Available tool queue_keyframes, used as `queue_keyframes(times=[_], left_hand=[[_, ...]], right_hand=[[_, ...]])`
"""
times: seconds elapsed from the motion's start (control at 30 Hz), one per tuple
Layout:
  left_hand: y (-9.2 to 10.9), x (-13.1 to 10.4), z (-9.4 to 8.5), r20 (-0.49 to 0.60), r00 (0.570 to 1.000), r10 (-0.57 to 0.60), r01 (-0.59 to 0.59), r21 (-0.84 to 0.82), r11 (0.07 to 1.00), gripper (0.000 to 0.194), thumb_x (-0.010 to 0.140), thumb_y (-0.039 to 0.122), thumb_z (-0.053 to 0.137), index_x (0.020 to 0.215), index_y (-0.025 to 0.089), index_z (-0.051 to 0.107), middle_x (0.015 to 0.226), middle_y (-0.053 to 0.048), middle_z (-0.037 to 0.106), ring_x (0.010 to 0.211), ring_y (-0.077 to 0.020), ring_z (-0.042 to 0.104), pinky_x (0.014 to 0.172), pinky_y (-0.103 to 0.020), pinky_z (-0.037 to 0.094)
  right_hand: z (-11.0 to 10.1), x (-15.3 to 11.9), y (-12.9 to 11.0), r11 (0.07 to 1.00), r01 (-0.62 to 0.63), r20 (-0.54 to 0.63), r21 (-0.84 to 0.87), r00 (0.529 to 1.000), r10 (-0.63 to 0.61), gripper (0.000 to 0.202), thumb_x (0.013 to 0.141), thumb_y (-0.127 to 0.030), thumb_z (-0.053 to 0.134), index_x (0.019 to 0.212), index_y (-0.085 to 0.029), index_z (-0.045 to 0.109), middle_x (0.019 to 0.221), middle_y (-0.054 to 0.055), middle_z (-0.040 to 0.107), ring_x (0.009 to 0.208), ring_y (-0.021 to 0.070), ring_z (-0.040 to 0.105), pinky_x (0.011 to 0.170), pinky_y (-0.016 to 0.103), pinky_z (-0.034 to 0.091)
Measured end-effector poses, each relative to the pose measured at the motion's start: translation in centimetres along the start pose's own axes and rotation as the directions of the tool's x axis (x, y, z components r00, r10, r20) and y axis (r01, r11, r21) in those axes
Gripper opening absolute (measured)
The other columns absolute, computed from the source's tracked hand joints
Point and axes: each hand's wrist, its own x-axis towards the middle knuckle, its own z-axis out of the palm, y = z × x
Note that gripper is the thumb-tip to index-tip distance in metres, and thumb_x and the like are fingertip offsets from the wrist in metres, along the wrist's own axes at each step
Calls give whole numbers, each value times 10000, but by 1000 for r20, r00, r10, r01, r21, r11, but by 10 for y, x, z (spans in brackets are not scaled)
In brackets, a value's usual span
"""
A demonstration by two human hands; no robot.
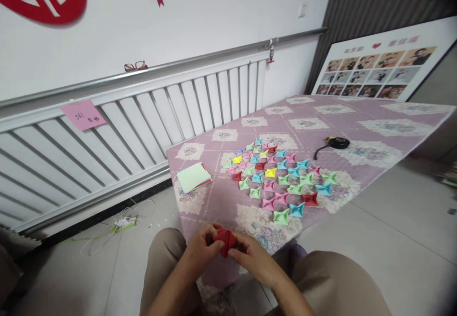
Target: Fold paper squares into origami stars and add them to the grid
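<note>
Between my two hands is a piece of folded red paper (pixel 223 241), held just over the near edge of the table. My left hand (pixel 203 249) pinches its left side, thumb on top. On its right side, my right hand (pixel 252 254) grips with thumb and fingers closed. Farther out on the tablecloth lie several rows of small folded paper boats (pixel 270 172) in green, blue, pink, yellow and red. A stack of square paper sheets (pixel 194 178), light green on top with red showing beneath, rests at the table's left side.
A floral pink tablecloth (pixel 221 206) covers the table. To the right lies a black coiled object (pixel 338 143) with a strap. Along the wall runs a white radiator (pixel 160 111) with a pink note (pixel 83 115). Glasses (pixel 135 66) sit on its upper pipe. A photo board (pixel 382 64) stands behind.
</note>
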Motion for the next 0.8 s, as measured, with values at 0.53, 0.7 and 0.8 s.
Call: queue_keyframes(times=[0.53, 0.7, 0.8], left_hand=[[-25, -1, 19, 67, 982, -175, 182, -112, 977, 376, 677, 427, 658, 897, 122, 660, 610, 36, 535, 515, -89, 398, 536, -237, 322], [-25, 0, 19, 35, 984, -174, 176, -72, 982, 299, 685, 376, 651, 861, 135, 670, 604, 34, 556, 528, -102, 423, 542, -236, 336], [-20, -1, 16, 63, 990, -129, 131, -20, 991, 241, 701, 306, 624, 866, 142, 687, 687, 7, 632, 614, -136, 509, 615, -253, 394]], right_hand=[[7, 8, 13, 965, 42, -321, -258, 939, -126, 119, 780, -289, 517, 732, -214, 596, 702, -7, 588, 681, 160, 530, 650, 258, 398], [10, 9, 17, 965, 11, -369, -261, 923, -110, 92, 743, -269, 542, 677, -217, 505, 638, -39, 503, 615, 139, 474, 590, 246, 366], [9, 7, 16, 976, 26, -346, -218, 933, -102, 139, 771, -305, 546, 674, -215, 502, 641, -38, 496, 611, 136, 470, 586, 245, 369]])
